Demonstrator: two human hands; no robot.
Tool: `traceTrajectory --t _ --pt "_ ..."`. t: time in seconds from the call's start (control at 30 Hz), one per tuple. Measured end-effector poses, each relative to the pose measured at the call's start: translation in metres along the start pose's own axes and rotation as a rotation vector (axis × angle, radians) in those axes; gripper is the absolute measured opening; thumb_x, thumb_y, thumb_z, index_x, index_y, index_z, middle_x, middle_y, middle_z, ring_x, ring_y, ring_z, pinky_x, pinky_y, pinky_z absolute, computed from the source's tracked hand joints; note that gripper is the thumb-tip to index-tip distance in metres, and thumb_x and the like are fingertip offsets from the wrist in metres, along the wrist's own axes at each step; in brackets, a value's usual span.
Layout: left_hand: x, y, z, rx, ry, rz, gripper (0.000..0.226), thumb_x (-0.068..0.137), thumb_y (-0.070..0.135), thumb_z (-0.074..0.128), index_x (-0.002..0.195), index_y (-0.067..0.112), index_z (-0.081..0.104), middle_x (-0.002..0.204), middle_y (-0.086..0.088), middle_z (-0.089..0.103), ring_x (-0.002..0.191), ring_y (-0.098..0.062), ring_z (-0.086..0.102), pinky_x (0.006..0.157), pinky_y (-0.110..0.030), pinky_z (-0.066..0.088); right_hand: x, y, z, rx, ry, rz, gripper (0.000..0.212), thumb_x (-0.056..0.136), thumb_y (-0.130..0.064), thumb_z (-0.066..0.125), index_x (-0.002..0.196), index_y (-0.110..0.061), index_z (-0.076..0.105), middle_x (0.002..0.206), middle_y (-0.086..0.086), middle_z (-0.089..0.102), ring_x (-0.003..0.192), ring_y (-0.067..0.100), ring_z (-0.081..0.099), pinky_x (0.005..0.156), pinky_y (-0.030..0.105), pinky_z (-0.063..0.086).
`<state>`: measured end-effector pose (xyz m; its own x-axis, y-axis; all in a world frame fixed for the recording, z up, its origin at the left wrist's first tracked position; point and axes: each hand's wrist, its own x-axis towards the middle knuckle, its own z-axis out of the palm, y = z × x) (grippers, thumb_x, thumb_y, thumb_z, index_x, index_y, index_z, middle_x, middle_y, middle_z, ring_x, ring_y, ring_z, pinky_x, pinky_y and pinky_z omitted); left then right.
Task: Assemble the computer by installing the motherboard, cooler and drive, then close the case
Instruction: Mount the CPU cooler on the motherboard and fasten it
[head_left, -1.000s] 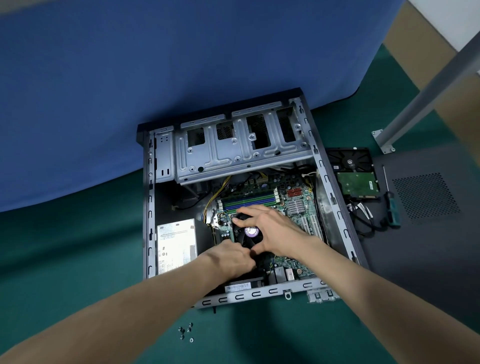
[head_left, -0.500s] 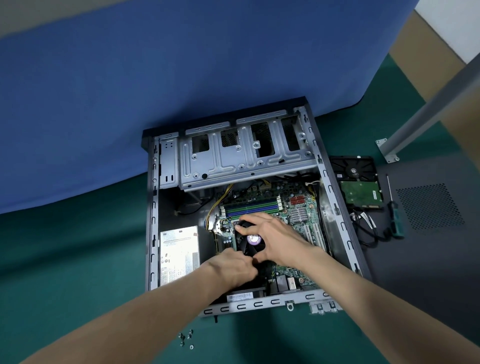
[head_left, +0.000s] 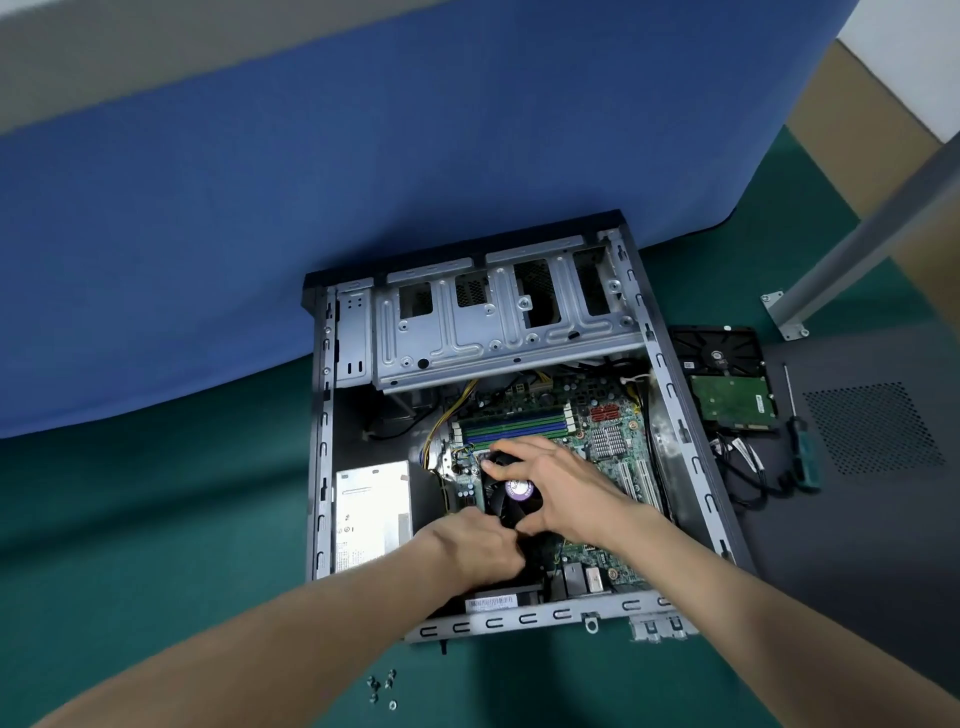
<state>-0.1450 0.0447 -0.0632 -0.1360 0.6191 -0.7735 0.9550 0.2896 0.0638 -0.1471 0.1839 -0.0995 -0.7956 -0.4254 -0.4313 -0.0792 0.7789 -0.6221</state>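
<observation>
Screws (head_left: 382, 691) are lying loose before the case (head_left: 524, 618), whose motherboard (head_left: 597, 431) is already sitting inside. The left hand (head_left: 475, 545) is gripping the near corner of the cooler (head_left: 511, 496) with curled fingers while the right hand (head_left: 566, 488) is clasping its top. Rightward, the drive (head_left: 727, 384) and side panel (head_left: 857, 467) are lying outside, so mounting and closing are likely still waiting.

A big blue fabric screen (head_left: 363, 208) fills the back, curving across from left to right, with a grey band (head_left: 130, 47) above it at top left. The green tabletop (head_left: 130, 545) spreads out underneath, right down to the near edge. Over on the right, a grey metal post (head_left: 872, 228) slants up out of view, its bolted foot plate (head_left: 784, 314) flat on the green. Behind that are a brown board (head_left: 857, 130) and a white wall (head_left: 914, 52).
</observation>
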Motion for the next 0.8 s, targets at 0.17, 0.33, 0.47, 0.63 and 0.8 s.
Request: traceTrajectory --t 0.17,0.33,0.47,0.63,0.8 --pt "-0.020 -0.018 0.002 -0.141 0.101 -0.019 0.022 0.085 -0.008 0.046 0.100 0.002 0.059 0.099 -0.015 0.063 0.089 -0.034 0.062 0.064 -0.034 0.040 0.001 0.001 0.000 -0.013 -0.010 -0.011 0.081 0.077 -0.023 0.079 0.146 -0.032 0.036 0.157 -0.016 0.022 0.144 0.008 0.015 0.119 0.042 0.017" --pt "-0.033 -0.033 0.000 -0.299 0.145 -0.076 0.019 0.082 0.001 0.053 0.096 0.008 0.063 0.085 -0.008 0.056 0.077 -0.028 0.055 0.060 -0.027 0.033 0.000 0.002 0.001 -0.011 -0.014 -0.016 0.080 0.078 -0.024 0.078 0.145 -0.033 0.036 0.156 -0.016 0.023 0.144 0.008 0.015 0.119 0.043 0.019" --pt "-0.032 -0.032 -0.002 -0.298 0.128 -0.078 0.013 0.089 0.008 0.051 0.094 0.007 0.063 0.086 -0.009 0.059 0.077 -0.029 0.056 0.062 -0.030 0.041 0.000 0.002 0.002 -0.010 -0.008 -0.018 0.081 0.077 -0.022 0.079 0.145 -0.032 0.037 0.156 -0.017 0.023 0.144 0.009 0.016 0.119 0.045 0.019" --pt "-0.022 -0.019 -0.001 -0.220 0.072 -0.074 0.020 0.091 -0.003 0.039 0.091 0.007 0.057 0.095 -0.014 0.064 0.085 -0.033 0.062 0.063 -0.035 0.042 0.001 0.004 0.003 -0.011 0.010 -0.025 0.081 0.076 -0.021 0.080 0.144 -0.032 0.038 0.156 -0.017 0.023 0.143 0.008 0.018 0.119 0.038 0.017" --pt "-0.020 -0.016 0.001 -0.272 0.091 -0.132 0.023 0.091 -0.002 0.038 0.103 0.005 0.056 0.107 -0.015 0.058 0.100 -0.033 0.057 0.078 -0.036 0.043 0.001 0.005 0.004 -0.008 0.012 -0.032 0.080 0.077 -0.022 0.080 0.144 -0.032 0.038 0.155 -0.017 0.025 0.143 0.009 0.018 0.119 0.043 0.020"
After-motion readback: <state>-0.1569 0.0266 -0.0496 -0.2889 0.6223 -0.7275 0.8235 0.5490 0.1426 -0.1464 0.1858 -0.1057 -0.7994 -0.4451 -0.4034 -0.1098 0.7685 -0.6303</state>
